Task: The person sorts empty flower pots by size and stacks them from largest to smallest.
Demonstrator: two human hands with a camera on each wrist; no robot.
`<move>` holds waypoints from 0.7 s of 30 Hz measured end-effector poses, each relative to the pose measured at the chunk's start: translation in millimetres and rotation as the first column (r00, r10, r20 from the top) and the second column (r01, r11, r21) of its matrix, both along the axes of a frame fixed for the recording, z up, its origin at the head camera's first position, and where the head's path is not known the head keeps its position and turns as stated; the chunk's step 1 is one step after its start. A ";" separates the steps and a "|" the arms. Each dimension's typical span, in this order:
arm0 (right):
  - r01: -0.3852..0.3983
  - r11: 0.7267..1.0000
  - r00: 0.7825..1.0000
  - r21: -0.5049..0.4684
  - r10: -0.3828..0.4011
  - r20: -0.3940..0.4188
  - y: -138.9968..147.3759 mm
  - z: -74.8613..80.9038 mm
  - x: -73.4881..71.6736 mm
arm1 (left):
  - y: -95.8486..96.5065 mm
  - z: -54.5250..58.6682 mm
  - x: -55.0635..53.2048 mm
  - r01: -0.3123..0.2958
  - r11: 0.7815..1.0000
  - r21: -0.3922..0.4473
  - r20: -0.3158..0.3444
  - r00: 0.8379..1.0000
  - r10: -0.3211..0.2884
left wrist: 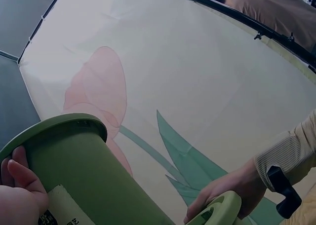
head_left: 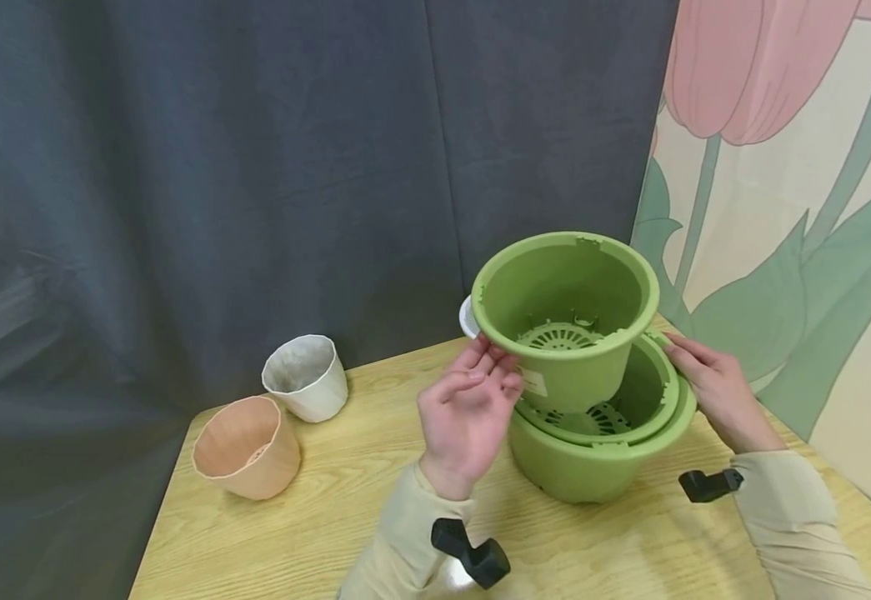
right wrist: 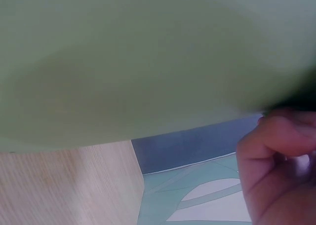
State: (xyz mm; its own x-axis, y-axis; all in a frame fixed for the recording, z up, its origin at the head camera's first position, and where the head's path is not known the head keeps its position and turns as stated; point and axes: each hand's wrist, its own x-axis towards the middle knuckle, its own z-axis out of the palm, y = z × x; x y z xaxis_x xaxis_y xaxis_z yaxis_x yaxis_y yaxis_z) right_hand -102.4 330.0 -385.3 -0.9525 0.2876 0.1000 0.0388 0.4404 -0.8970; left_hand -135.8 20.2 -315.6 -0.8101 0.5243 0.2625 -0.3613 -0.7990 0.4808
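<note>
The left grip (head_left: 471, 410) holds the upper green pot (head_left: 583, 382) by its rim over the nested green pots (head_left: 581, 469) on the desk (head_left: 345, 508), while the right grip (head_left: 720, 396) grasps their edge, presumably to keep them steady beneath it.

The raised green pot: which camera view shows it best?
The head view: the pot appears almost whole, slotted floor included. The left wrist view crops it but enlarges its label; the right wrist view shows a blurred green wall, which pot unclear.

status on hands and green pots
Left hand holding upper green pot by rim. Right hand gripping rim of lower green pots. Nothing seen in the way.
</note>
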 end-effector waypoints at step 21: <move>0.016 1.000 1.000 0.001 -0.016 -0.001 0.4 -1.4 -1.2 | 12.2 -9.7 1.5 0.043 0.999 -0.025 0.027 0.999 -0.043</move>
